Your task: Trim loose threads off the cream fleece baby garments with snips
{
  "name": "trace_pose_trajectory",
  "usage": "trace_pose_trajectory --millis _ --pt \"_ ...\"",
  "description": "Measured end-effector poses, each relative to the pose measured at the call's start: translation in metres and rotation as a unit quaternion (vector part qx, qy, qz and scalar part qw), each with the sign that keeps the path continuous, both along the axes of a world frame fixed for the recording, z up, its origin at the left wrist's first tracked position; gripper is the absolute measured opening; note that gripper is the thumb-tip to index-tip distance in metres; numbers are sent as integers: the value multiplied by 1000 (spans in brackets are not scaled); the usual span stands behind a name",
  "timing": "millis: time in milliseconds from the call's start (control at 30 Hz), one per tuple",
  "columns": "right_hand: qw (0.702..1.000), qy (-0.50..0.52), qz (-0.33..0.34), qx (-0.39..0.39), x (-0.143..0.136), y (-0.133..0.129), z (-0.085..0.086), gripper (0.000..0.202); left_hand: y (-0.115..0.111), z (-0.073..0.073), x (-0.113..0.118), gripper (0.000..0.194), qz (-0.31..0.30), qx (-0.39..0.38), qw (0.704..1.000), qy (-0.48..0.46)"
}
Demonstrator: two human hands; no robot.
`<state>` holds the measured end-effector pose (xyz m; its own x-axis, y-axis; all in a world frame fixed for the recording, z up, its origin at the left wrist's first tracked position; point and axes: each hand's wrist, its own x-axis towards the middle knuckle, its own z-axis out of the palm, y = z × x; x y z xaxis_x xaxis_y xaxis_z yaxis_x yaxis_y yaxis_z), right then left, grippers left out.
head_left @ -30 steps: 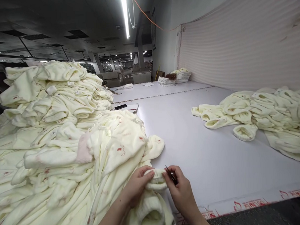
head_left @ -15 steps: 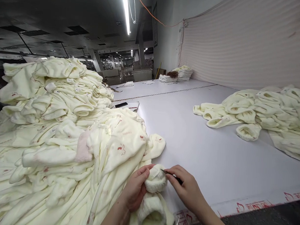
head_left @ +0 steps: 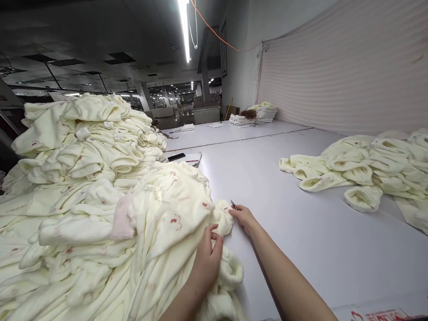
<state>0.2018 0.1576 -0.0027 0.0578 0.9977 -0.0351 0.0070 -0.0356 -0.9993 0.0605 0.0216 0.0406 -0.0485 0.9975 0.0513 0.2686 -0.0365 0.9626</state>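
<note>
My right hand (head_left: 244,217) is closed around small dark thread snips (head_left: 234,205); their pointed tip sticks out past the fingers, and the rest is hidden. Its fingertips touch the far sleeve (head_left: 223,217) of a pale yellow fleece garment (head_left: 184,202) with small red prints. Just nearer, my left hand (head_left: 210,250) rests against the same sleeve, thumb and forefinger slightly apart. Below it, a turned sleeve cuff (head_left: 232,268) lies loose, and another round fleece opening (head_left: 221,314) shows at the bottom edge.
A tall heap of similar garments (head_left: 76,140) fills the left side. More fleece pieces (head_left: 370,162) lie to the right on the white table (head_left: 270,182). A black phone-like object (head_left: 176,157) sits beyond the heap, with stacked cloth (head_left: 262,113) at the back.
My left hand has let go of the near cuff, which dropped onto the garment. Both hands moved forward to the farther sleeve, the right one still with the snips.
</note>
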Motion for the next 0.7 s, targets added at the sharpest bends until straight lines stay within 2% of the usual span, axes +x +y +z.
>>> trace_pose_trajectory --millis 100,167,267,333,400,467,533,567,700 --pt "995 40 89 -30 -4 -26 7 24 26 -8 -3 56 12 -36 997 -71" --pt "989 64 132 -33 0 -53 16 30 36 -11 -2 57 9 -51 992 -116" --pt "979 91 182 -18 11 -93 32 31 39 -10 4 49 -1 -59 989 -139" --pt "974 92 206 22 17 -112 41 29 33 -7 9 45 -19 -71 985 -156" --pt "980 59 178 64 20 -123 43 28 25 -5 13 40 -39 -91 975 -198" --pt "992 -9 84 94 21 -129 41 27 16 -2 15 34 -48 -107 963 -244" --pt "989 -76 -16 123 18 -131 36 26 7 0 16 29 -52 -113 953 -276" --pt "985 -100 -44 134 16 -131 34 25 3 1 16 28 -58 -116 948 -291" --pt "984 -133 -27 119 9 -131 30 23 -9 3 13 32 -74 -136 921 -357"
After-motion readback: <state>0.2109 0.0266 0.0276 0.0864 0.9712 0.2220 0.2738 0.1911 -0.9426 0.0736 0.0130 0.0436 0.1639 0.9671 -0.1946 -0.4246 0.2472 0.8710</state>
